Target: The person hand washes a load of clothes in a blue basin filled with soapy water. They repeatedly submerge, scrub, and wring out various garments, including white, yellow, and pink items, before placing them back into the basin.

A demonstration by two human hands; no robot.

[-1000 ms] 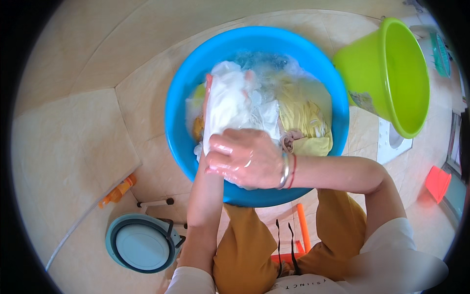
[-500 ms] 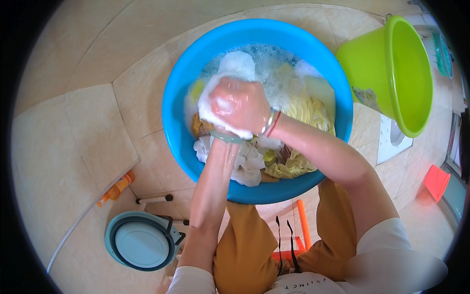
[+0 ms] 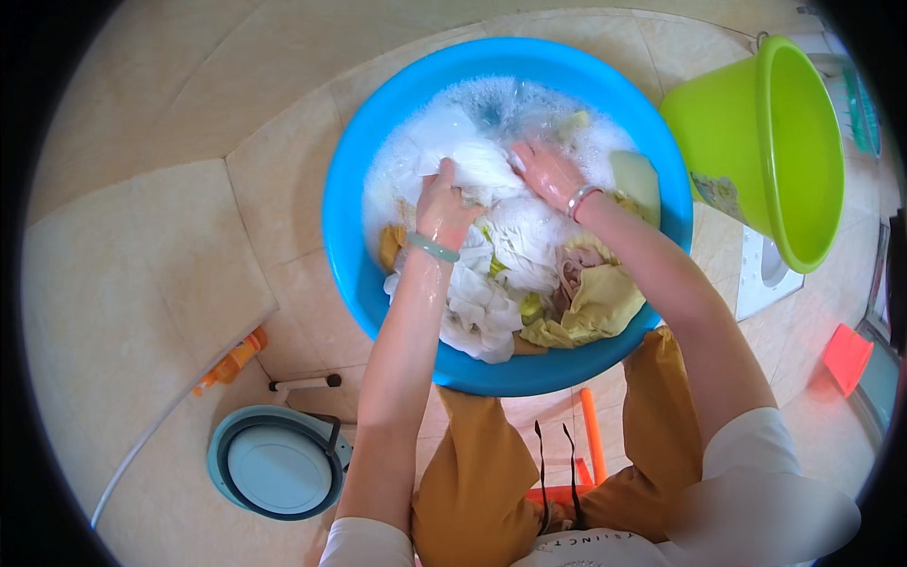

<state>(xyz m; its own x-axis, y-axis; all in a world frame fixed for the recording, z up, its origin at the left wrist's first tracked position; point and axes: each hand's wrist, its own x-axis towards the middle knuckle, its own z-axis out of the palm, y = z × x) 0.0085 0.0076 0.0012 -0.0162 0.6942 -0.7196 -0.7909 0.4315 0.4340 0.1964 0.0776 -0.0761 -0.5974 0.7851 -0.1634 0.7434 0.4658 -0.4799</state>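
Note:
A big blue basin (image 3: 344, 274) holds foamy water and soaking laundry. My left hand (image 3: 444, 210), with a green bangle at its wrist, grips the near edge of a wet white cloth (image 3: 463, 151), thumb on top. At the cloth's right side my right hand (image 3: 550, 176) is closed on its edge, its fingertips partly hidden by fabric and suds. The cloth is spread between both hands at the water's surface. Nearer to me are another bunched white garment (image 3: 480, 312) and a pale yellow garment (image 3: 605, 300). A mustard-coloured cloth (image 3: 390, 246) shows by the left wall.
A lime-green bucket (image 3: 727, 123) leans tilted at the right, beside a white floor fixture (image 3: 756, 283). To the left are a grey-blue folding basin (image 3: 283, 472), an orange bottle (image 3: 234, 361) and a thin hose (image 3: 142, 449). A red plastic piece (image 3: 847, 357) stands far right.
My hands, pressed together around a foamy bundle before, have come apart. The right one moved right, and the white cloth now lies opened out between them.

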